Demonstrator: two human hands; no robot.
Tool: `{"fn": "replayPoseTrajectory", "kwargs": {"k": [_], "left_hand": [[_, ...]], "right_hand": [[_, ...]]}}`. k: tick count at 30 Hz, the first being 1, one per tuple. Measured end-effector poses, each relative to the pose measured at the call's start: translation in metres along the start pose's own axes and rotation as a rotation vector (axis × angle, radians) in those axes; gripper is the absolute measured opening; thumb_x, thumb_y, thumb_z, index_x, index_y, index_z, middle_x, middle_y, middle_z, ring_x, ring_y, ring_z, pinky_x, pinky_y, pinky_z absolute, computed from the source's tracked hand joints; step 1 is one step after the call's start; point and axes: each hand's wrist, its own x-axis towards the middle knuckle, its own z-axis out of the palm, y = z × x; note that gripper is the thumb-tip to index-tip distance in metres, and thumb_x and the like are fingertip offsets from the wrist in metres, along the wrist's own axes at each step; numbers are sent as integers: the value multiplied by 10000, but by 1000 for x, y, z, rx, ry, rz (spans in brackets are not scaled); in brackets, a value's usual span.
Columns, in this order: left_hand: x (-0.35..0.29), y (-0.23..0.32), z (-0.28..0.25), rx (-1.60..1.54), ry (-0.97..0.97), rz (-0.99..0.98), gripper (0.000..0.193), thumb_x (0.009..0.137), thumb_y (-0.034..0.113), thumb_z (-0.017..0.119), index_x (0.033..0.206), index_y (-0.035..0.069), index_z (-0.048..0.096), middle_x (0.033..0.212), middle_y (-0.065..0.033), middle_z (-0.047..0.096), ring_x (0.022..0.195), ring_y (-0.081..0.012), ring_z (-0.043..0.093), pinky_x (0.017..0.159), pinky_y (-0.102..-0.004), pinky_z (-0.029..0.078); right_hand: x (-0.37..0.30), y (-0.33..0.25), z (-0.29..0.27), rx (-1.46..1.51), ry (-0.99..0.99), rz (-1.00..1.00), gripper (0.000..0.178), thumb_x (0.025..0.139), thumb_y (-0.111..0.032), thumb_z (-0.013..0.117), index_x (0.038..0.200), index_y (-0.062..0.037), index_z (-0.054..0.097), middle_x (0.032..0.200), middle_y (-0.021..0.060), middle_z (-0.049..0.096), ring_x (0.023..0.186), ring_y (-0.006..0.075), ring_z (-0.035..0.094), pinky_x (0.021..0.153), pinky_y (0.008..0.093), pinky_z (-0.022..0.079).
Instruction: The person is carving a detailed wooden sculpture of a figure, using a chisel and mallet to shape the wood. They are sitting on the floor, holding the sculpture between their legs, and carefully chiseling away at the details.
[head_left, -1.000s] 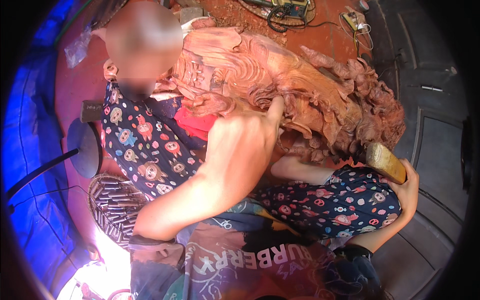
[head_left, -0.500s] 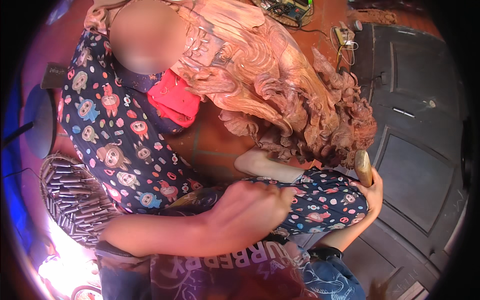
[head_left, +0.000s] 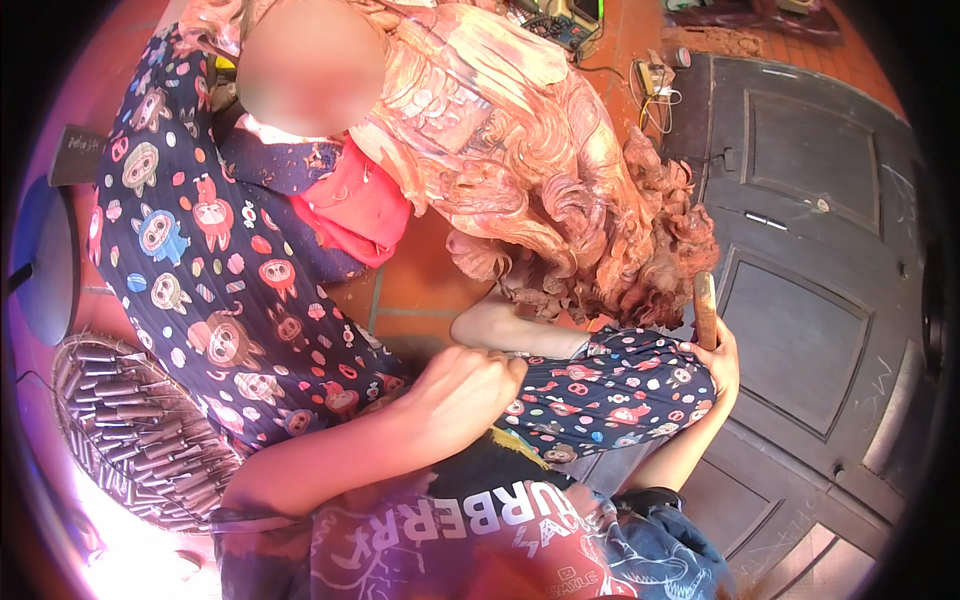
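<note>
Wicker basket [head_left: 68, 358] of carving chisels [head_left: 150, 430], likely parked for easy reach. Left hand [head_left: 470, 385] curled fist-like above patterned trousers [head_left: 620, 400]; can't tell if anything's inside. Beyond, ornate wood carving [head_left: 580, 210], upper end cut off. Wooden block [head_left: 706, 310], clasped in right hand [head_left: 722, 365] by the knee, probably for support; lower end hidden.

Left hand [head_left: 472, 388] makes a fist while right hand [head_left: 720, 362] grips
</note>
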Motion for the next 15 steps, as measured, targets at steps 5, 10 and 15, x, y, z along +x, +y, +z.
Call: {"fn": "replayPoseTrajectory", "kwargs": {"k": [5, 10, 15], "left_hand": [[-46, 2, -47, -84, 82, -184, 160, 863, 161, 632, 953, 29, 620, 869, -140, 655, 797, -311, 658, 701, -394, 520], [-137, 1, -68, -276, 580, -532, 164, 796, 26, 693, 955, 18, 653, 865, -97, 648, 778, -181, 663, 653, -299, 503], [-208, -5, -3, -677, 1221, -951, 144, 917, 124, 615, 969, -5, 653, 730, -32, 631, 555, -68, 550, 500, -229, 415]], "right_hand": [[7, 0, 1, -6, -19, 3, 515, 615, -84, 861, 1056, -13, 603, 824, -17, 582, 743, 100, 524, 683, 260, 443], [18, 46, -5, 182, -23, -131, 579, 655, -43, 819, 1179, 1, 576, 919, 10, 597, 794, 110, 537, 726, 264, 456], [27, 71, -3, 109, -30, -99, 574, 663, -20, 796, 1189, 6, 570, 946, 23, 604, 833, 122, 548, 754, 270, 459]]}}
